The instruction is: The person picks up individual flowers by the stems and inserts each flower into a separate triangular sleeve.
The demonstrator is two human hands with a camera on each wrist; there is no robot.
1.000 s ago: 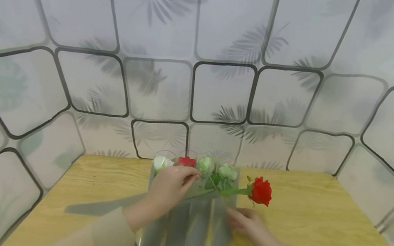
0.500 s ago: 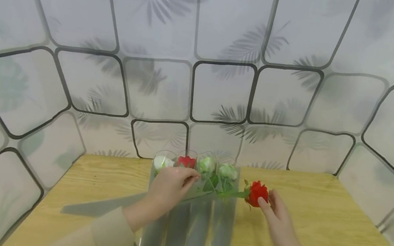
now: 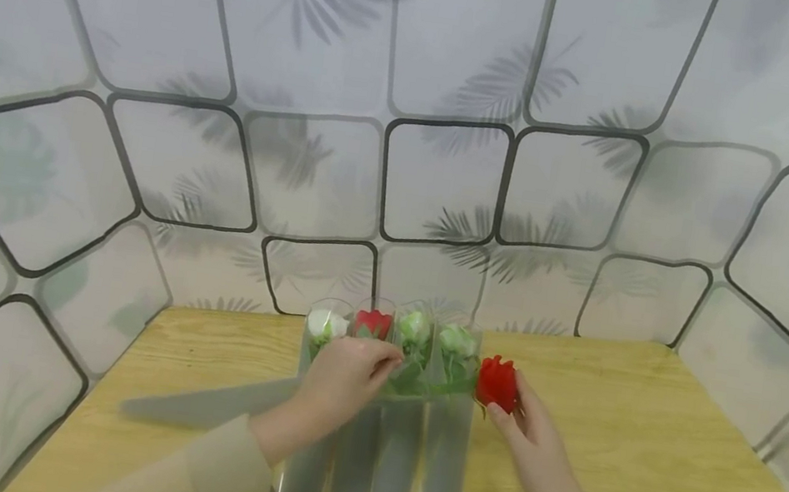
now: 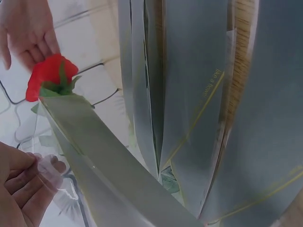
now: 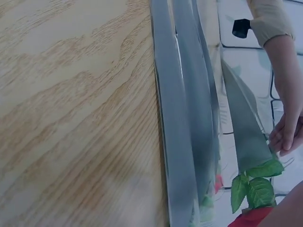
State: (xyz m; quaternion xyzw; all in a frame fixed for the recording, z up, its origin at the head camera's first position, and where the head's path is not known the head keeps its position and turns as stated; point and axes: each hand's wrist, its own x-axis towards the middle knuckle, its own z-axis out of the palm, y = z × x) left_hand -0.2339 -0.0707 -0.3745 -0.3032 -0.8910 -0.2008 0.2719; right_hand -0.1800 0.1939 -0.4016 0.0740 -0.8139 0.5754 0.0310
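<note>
In the head view, my right hand (image 3: 539, 447) cups the bloom of a red rose (image 3: 497, 383), thumb in front and fingers at its far right side. The rose's stem runs left into a tapered grey flower sleeve (image 3: 213, 405), held slantwise above other wrapped roses. My left hand (image 3: 348, 376) pinches the clear plastic edge (image 4: 49, 172) of this sleeve near its mouth, as the left wrist view shows. Green leaves (image 5: 259, 191) stand at the sleeve's mouth in the right wrist view. There, most of the red bloom is out of frame or behind the hand.
Beneath the hands, several wrapped roses lie side by side on the wooden table (image 3: 624, 446): a white rose (image 3: 327, 326), a red rose (image 3: 373, 324) and pale green roses (image 3: 458, 342). A patterned cloth (image 3: 441, 185) rises behind the table.
My right hand has gone from the sleeve's lower side to the red bloom. The bloom has moved left, closer to the sleeve's mouth. My left hand has stayed nearly in place.
</note>
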